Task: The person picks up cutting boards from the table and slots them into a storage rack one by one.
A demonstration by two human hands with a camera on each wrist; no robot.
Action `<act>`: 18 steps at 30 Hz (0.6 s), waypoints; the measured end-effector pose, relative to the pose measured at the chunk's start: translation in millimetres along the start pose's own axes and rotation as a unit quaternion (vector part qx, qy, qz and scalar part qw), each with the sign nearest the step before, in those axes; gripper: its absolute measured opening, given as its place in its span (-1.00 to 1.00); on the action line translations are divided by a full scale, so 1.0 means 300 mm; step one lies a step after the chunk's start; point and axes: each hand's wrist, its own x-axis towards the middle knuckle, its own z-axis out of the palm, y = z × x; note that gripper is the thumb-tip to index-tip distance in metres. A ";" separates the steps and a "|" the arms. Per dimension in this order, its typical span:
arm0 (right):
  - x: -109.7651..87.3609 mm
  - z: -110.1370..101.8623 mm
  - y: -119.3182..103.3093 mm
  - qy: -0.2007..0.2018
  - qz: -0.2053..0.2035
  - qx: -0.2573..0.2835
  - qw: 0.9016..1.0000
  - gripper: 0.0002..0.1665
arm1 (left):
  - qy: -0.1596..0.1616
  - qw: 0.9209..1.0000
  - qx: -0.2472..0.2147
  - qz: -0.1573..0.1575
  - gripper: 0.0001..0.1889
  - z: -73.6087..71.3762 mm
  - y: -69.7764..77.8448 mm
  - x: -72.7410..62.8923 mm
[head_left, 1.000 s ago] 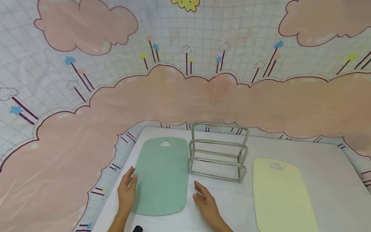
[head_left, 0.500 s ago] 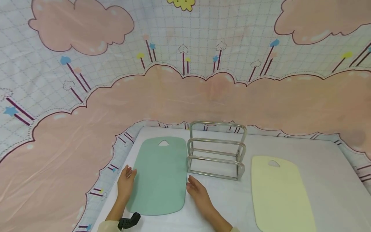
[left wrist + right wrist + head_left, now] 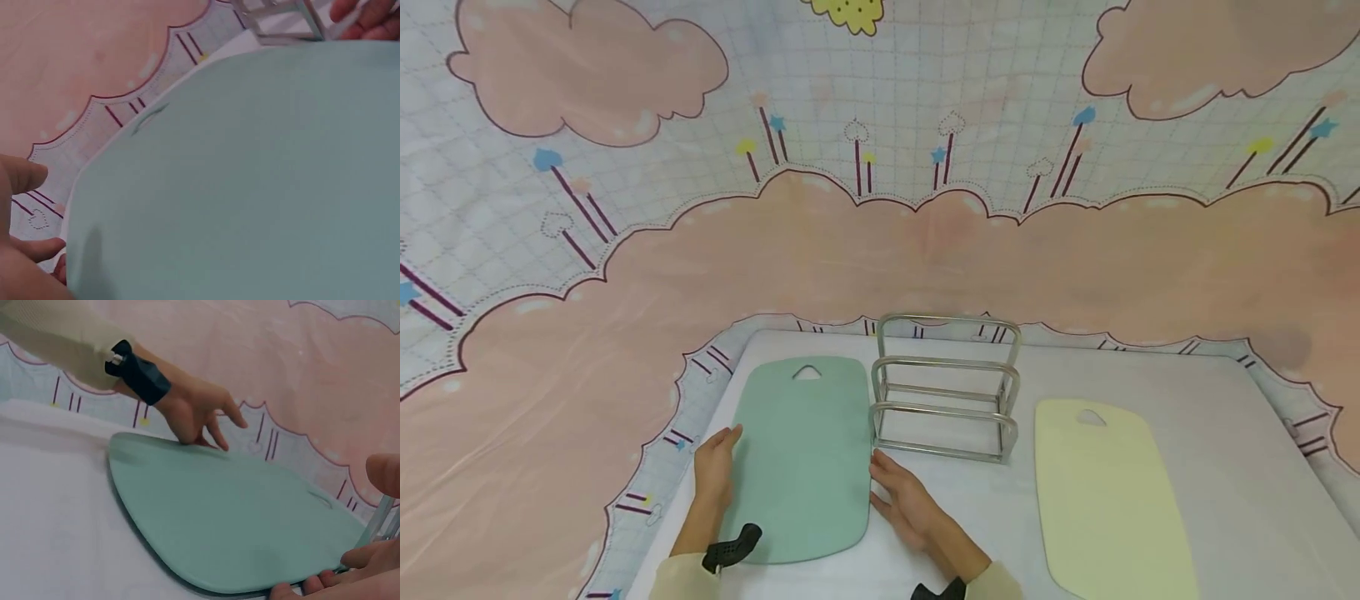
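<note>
A green cutting board point(image 3: 805, 458) with a triangular handle hole lies on the white table between my two hands. My left hand point(image 3: 713, 471) is at its left edge; in the left wrist view the fingers point(image 3: 40, 249) reach that edge while the thumb stands off it. Along the right edge, my right hand point(image 3: 906, 500) touches the board with its fingertips point(image 3: 284, 591). Its thumb point(image 3: 384, 475) is raised apart from the board in the right wrist view. Neither hand is curled round the board. Part of the left fingers is hidden behind the board's edge.
A metal rack point(image 3: 943, 408) with several upright bars stands just right of the green board's upper part. Farther right, a pale yellow cutting board point(image 3: 1108, 500) lies flat on the white table point(image 3: 1217, 433). A patterned cloth point(image 3: 925, 250) hangs behind the table.
My right hand has moved left to the green board's right edge, and my left hand has come in against its left edge. The whole scene shifts slightly left as the head view turns.
</note>
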 end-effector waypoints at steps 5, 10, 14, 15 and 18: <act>0.004 0.013 -0.018 -0.021 0.006 0.033 0.999 -0.14 | 0.021 0.998 -0.062 0.001 -0.34 -0.022 0.010 -0.006; 0.013 0.026 -0.045 -0.019 0.002 0.033 0.999 -0.17 | 0.017 0.996 -0.088 0.021 -0.39 -0.027 0.061 -0.025; 0.021 0.038 -0.061 -0.022 -0.011 0.021 0.999 -0.19 | 0.002 0.994 -0.103 0.033 -0.36 -0.036 0.124 -0.039; 0.022 0.042 -0.064 -0.025 -0.014 0.018 0.999 -0.20 | 0.000 0.993 -0.109 0.036 -0.36 -0.041 0.138 -0.043; 0.025 0.066 -0.072 -0.028 -0.020 0.003 0.999 -0.24 | 0.003 0.990 -0.132 0.044 -0.38 -0.054 0.171 -0.057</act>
